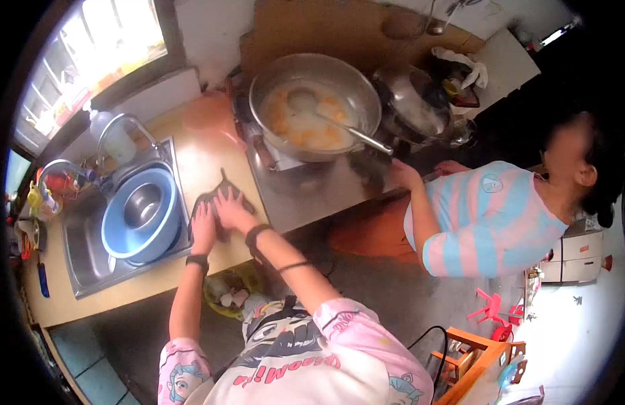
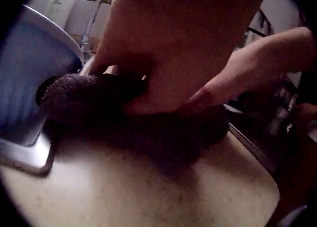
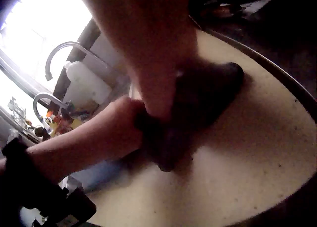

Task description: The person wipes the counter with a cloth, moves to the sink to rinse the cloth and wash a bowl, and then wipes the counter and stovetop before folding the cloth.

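Leftmost, a steel sink [image 1: 76,260] is set into the pale bench [image 1: 197,162], and a round blue plastic basin [image 1: 120,236] with a small steel bowl [image 1: 142,206] inside is seated in it. Just beside the sink's rim a dark, crumpled cloth [image 1: 224,185] is spread on the bench, and both hands are laid on it. The left hand [image 1: 203,226] is pressed on the cloth's left part, its grip apart and fingers flat. The right hand [image 1: 230,208] is pressed close beside it, grip likewise apart, so nothing is clamped. Further right, a wide steel pot [image 1: 356,91] of pale broth is seen with a long steel ladle [image 1: 353,131] resting in it. A person in a pink-and-blue striped shirt [image 1: 488,216] is seen at the far right.
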A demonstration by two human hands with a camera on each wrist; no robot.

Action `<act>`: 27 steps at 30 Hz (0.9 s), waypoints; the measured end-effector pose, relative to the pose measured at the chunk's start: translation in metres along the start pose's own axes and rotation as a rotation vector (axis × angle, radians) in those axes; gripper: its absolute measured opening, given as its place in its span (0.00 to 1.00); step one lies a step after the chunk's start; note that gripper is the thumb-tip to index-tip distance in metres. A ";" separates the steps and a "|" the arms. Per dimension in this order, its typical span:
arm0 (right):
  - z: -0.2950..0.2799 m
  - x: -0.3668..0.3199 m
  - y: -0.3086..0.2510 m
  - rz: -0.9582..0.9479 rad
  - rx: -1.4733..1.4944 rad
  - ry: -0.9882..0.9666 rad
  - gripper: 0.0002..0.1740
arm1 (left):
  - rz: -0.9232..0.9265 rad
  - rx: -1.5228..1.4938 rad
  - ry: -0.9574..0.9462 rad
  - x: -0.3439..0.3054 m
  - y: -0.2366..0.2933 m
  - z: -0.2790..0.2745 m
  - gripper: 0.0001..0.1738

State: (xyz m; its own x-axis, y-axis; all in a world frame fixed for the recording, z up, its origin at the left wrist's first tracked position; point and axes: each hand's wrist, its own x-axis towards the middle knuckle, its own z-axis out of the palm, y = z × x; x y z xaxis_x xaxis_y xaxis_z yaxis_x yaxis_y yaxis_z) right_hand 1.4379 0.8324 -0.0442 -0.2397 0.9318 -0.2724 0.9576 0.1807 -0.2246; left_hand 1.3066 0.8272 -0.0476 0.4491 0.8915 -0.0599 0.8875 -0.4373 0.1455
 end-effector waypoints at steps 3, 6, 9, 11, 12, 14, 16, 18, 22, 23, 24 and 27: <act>0.011 -0.032 0.002 -0.102 0.011 0.008 0.42 | 0.008 -0.005 -0.006 -0.033 0.013 0.000 0.30; 0.031 -0.043 0.006 -0.144 0.011 0.128 0.43 | -0.002 -0.014 0.013 -0.047 0.023 -0.004 0.30; 0.036 -0.034 0.001 -0.095 -0.013 0.123 0.42 | -0.067 -0.001 -0.005 -0.038 0.021 0.009 0.30; 0.038 -0.028 -0.001 -0.089 -0.018 0.143 0.38 | -0.030 0.016 0.003 -0.036 0.021 0.000 0.29; 0.031 -0.027 -0.001 -0.091 -0.039 0.127 0.35 | -0.011 0.017 0.014 -0.033 0.017 0.001 0.30; 0.040 -0.015 0.001 -0.099 -0.093 0.218 0.30 | 0.021 -0.086 0.078 -0.024 0.011 -0.004 0.25; 0.027 -0.004 0.001 -0.086 -0.089 0.187 0.27 | 0.022 -0.040 0.074 -0.009 0.005 -0.009 0.24; 0.017 0.018 0.001 -0.055 -0.089 0.118 0.37 | -0.011 -0.029 0.107 0.008 -0.001 -0.002 0.24; 0.000 0.047 0.009 -0.098 -0.105 0.074 0.34 | -0.095 -0.049 0.058 0.031 -0.010 -0.003 0.28; -0.008 0.051 0.011 -0.101 -0.091 0.044 0.37 | -0.123 -0.045 0.005 0.039 -0.010 -0.006 0.32; -0.015 0.055 0.011 -0.102 -0.077 0.014 0.40 | -0.131 -0.048 0.007 0.044 -0.008 -0.009 0.32; -0.004 0.077 0.014 -0.090 -0.022 -0.013 0.40 | -0.138 -0.089 0.021 0.050 -0.010 -0.011 0.31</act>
State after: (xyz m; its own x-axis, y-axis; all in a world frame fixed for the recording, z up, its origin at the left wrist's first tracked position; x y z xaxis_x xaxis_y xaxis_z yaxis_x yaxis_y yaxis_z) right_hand 1.4338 0.9081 -0.0648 -0.3273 0.9072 -0.2643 0.9352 0.2708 -0.2283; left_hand 1.3190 0.8779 -0.0413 0.3202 0.9451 -0.0650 0.9276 -0.2988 0.2242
